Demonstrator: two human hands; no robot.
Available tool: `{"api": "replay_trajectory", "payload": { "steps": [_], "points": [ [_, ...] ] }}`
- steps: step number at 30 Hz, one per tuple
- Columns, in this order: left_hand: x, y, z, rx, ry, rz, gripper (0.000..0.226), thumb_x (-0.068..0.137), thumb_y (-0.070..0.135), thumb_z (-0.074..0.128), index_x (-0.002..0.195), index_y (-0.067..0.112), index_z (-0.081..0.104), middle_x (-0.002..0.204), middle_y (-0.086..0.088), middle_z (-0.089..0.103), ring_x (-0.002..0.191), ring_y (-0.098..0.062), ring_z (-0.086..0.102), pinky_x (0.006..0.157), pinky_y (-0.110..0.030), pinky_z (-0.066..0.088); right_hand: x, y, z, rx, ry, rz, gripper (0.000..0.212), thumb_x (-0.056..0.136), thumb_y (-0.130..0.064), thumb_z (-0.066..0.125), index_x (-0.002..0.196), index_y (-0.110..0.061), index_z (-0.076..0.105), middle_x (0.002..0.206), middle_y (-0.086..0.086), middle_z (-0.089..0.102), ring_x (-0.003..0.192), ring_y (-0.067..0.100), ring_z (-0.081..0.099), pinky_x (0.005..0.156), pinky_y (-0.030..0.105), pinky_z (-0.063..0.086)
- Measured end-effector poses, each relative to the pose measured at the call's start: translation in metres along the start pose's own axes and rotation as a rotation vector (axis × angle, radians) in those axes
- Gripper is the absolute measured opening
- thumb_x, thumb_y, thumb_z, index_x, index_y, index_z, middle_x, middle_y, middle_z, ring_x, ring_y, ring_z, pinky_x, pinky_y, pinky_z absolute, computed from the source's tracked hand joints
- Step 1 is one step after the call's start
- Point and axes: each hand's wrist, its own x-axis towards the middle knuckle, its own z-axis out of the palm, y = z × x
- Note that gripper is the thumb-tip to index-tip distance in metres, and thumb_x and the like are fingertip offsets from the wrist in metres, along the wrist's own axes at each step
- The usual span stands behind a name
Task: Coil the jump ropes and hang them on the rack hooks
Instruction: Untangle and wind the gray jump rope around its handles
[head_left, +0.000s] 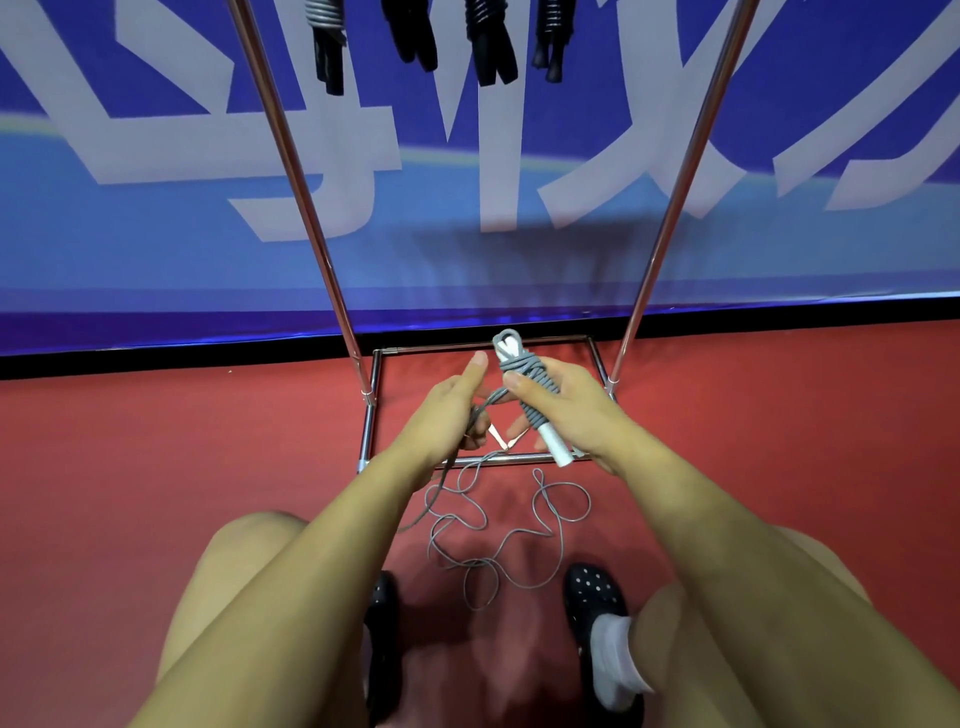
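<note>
Head view: both hands (519, 405) around grey jump rope (524, 384).

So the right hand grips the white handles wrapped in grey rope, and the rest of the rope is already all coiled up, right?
Not quite. The head view shows the right hand gripping the wrapped handles, but much of the grey rope lies loose on the red floor.

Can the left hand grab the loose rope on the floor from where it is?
Probably yes. The left hand already holds one strand of the grey rope, whose slack lies just below with nothing between, though the fingers would first have to let go of that strand.
</note>
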Motion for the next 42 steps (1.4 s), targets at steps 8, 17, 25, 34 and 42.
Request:
{"api": "replay_trajectory", "payload": {
  "steps": [8,17,25,34,42],
  "points": [
    [0.002,-0.006,0.001,0.005,0.137,0.152,0.01,0.1,0.02,0.064,0.092,0.013,0.064,0.07,-0.001,0.064,0.048,-0.011,0.039,0.046,-0.02,0.033,0.002,-0.004,-0.003,0.186,0.095,0.067,0.026,0.102,-0.036,0.061,0.116,-0.014,0.064,0.111,0.001,0.077,0.073,0.021,0.076,0.05,0.028,0.054],
    [0.007,-0.012,-0.006,0.154,0.088,0.169,0.029,0.108,0.02,0.048,0.088,0.014,0.067,0.074,0.001,0.067,0.064,-0.01,0.056,0.067,-0.022,0.046,-0.003,-0.01,-0.005,0.238,0.044,0.131,0.038,0.101,-0.039,0.059,0.123,-0.008,0.064,0.111,-0.001,0.078,0.077,0.021,0.077,0.047,0.026,0.052],
    [0.003,0.003,-0.002,0.186,0.161,0.112,0.021,0.104,0.02,0.051,0.09,0.016,0.067,0.069,0.004,0.056,0.048,-0.004,0.043,0.053,-0.024,0.034,0.0,-0.009,-0.006,0.175,0.078,0.098,0.032,0.099,-0.036,0.063,0.119,-0.012,0.065,0.113,0.002,0.076,0.077,0.022,0.077,0.049,0.027,0.054],
    [-0.003,0.008,-0.001,0.666,0.147,0.255,0.034,0.102,0.046,0.054,0.083,0.024,0.072,0.057,0.01,0.054,0.059,-0.005,0.052,0.055,-0.026,0.034,0.006,0.0,-0.007,0.022,0.121,0.063,0.018,0.099,-0.037,0.066,0.1,-0.019,0.069,0.09,0.0,0.077,0.062,0.014,0.065,0.053,0.028,0.055],
    [-0.003,0.004,-0.005,0.545,0.122,0.243,0.049,0.109,0.039,0.041,0.073,0.015,0.066,0.049,0.007,0.041,0.043,-0.007,0.037,0.053,-0.028,0.032,0.008,-0.002,-0.004,0.209,0.065,0.147,0.042,0.103,-0.051,0.052,0.105,-0.012,0.069,0.083,0.008,0.069,0.063,0.019,0.059,0.054,0.029,0.05]
  ]
}}
